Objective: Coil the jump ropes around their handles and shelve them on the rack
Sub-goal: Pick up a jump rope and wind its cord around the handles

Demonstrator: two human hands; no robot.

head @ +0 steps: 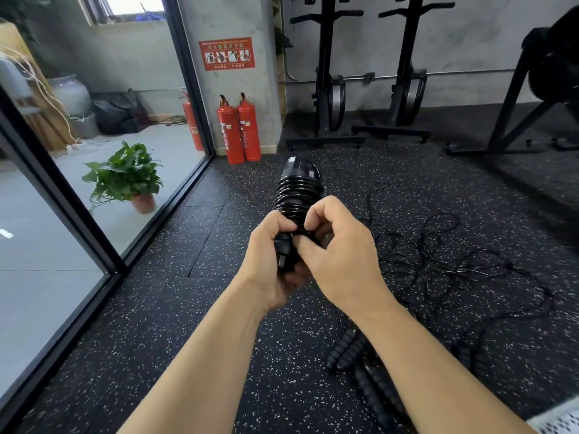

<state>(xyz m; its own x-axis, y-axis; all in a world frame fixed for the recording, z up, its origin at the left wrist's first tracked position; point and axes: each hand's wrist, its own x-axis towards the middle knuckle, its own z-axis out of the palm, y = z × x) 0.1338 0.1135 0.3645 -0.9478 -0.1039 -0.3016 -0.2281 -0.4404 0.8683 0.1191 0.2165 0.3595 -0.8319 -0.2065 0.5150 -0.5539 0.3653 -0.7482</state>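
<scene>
I hold a black jump rope bundle [297, 191] in front of me, its cord wound in tight turns around the paired handles. My left hand [273, 261] grips the lower end of the handles from the left. My right hand [336, 245] pinches the cord at the lowest turns, fingers curled over the bundle. On the speckled floor to the right lies a tangle of loose black cords [454, 264]. Ribbed black handles [346, 350] of other ropes lie on the floor under my right forearm.
Two red fire extinguishers [239, 130] stand against a concrete pillar ahead. A glass wall with a black frame [94, 233] runs along the left; a potted plant [128, 177] sits behind it. Black gym machines [404, 73] stand at the back wall.
</scene>
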